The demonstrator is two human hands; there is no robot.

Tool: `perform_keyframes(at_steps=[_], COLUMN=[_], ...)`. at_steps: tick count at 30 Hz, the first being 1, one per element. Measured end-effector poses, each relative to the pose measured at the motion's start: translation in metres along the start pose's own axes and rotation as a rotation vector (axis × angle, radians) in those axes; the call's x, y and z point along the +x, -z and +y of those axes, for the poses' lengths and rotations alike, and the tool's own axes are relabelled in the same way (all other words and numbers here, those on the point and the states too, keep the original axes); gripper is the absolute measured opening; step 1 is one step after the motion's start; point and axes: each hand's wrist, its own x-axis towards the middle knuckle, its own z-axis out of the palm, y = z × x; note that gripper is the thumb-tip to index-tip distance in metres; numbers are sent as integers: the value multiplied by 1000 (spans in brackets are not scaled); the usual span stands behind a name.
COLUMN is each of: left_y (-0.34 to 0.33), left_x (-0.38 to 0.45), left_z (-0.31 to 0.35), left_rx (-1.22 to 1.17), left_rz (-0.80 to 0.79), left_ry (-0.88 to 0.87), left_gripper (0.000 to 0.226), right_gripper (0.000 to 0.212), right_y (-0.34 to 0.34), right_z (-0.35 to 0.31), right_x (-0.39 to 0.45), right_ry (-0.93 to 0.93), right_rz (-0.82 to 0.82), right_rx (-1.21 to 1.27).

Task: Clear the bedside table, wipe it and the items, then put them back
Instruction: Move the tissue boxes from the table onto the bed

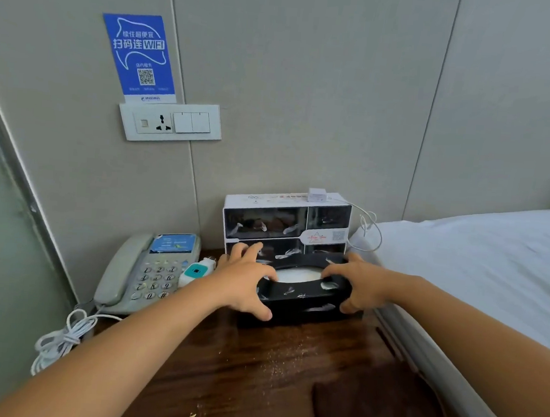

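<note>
- Left hand (245, 281): fingers spread and curled over the left end of the black tissue box (303, 291), thumb on its front edge; it grasps the box.
- Right hand (356, 284): curled over the right end of the same box, thumb low on the front face; it too grasps the box. The two hands sit at roughly equal reach, neither clearly nearer.
- Tissue box: long axis runs left to right, square to the viewer, so the grip spans its length from both ends. A white tissue shows in the oval top opening between the hands.
- Position: the box rests on the bedside table (254, 386), just in front of a white vending box (286, 219) against the wall; whether the two touch cannot be told.
- Judgement: removal likely calls for a lift up and toward the viewer, away from the unit behind.
- Neighbours: a telephone (145, 271) and a small white plug-in device (196, 272) lie to the left; the bed (475, 261) lies to the right.
- Table surface: pale crumbs (286, 355) scattered in front of the box.
</note>
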Motion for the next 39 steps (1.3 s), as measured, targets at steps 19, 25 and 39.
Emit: perform_keyframes(at_steps=[19,25,39], left_y=[62,74,76], left_x=[-19,29,161], left_z=[85,179,299], left_rx=[-68,-60,-21], left_rz=[191,186,157], left_ry=[-261,-442,-549], left_gripper=[70,70,72], right_gripper=[71,66,71], right_y=[53,65,76], right_z=[46,111,245], right_x=[-142,-212,-215], right_ry=[-64,-266,-498], right_rz=[252,265,269], right_rx=[42,56,69])
